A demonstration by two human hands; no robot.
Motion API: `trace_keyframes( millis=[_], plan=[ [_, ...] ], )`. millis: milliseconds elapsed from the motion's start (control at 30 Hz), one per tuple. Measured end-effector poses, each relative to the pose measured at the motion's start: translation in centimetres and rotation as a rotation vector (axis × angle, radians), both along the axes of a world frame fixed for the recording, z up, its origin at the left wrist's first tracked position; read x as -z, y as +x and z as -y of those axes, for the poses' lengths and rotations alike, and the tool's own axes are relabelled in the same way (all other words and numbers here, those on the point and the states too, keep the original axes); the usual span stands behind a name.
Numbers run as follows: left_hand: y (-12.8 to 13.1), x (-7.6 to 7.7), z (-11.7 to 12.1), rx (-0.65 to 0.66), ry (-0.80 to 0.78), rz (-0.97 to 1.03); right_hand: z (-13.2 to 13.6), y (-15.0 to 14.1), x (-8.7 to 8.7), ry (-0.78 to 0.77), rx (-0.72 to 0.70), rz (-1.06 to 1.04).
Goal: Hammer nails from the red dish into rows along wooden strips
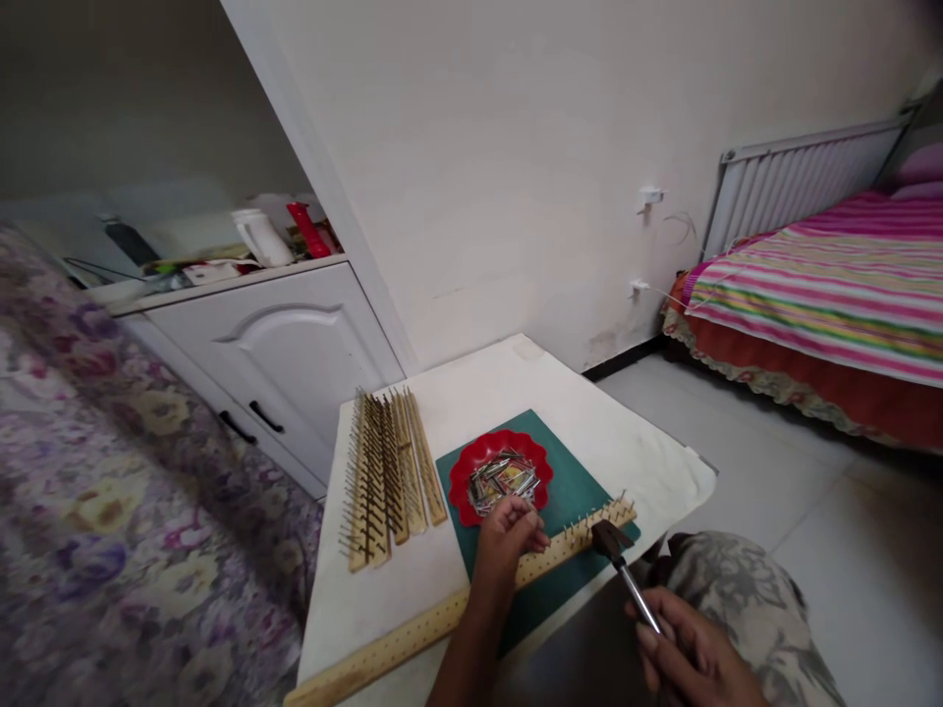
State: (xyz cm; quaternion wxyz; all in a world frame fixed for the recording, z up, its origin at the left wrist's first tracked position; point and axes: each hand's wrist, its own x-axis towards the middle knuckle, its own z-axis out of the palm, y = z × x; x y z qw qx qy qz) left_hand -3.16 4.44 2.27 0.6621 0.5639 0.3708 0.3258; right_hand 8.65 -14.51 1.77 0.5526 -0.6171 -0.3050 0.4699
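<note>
My right hand [682,648] grips the metal handle of a hammer [635,591], whose dark head is by the nails at the right end of a long wooden strip [413,633]. Small holes run along this strip, and several nails [585,525] stand in its right part. Curled fingers of my left hand [510,530] hover at the strip's middle, just in front of a scalloped red bowl [461,471]. Whatever those fingers pinch is too small to make out. Loose nails [508,478] fill the bowl. Bowl and part of the strip rest on a green mat [571,473].
On the white table [471,393], wooden strips studded with nails [372,471] lie at the left, beside a barer strip [427,471]. A white cabinet [295,344] and floral curtain [147,511] stand left. A striped bed [832,265] is at the right, beyond the floor.
</note>
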Motion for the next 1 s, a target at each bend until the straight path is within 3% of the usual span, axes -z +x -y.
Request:
trace_keyframes(
  millis=[200,500,733,1000],
  plan=[
    [0.0,0.7,0.7,0.004,0.035,-0.018,0.5,0.1,-0.1,0.029,-0.040,0.024],
    [0.3,2.3,1.6,-0.056,0.462,-0.263,1.6,-0.2,0.8,0.028,-0.008,0.042],
    [0.2,3.1,1.6,-0.026,0.589,-0.359,1.9,-0.6,1.1,0.050,-0.003,0.047],
    [0.4,2.9,1.6,-0.016,0.639,-0.388,1.8,-0.7,0.1,0.041,-0.008,0.038]
  ],
)
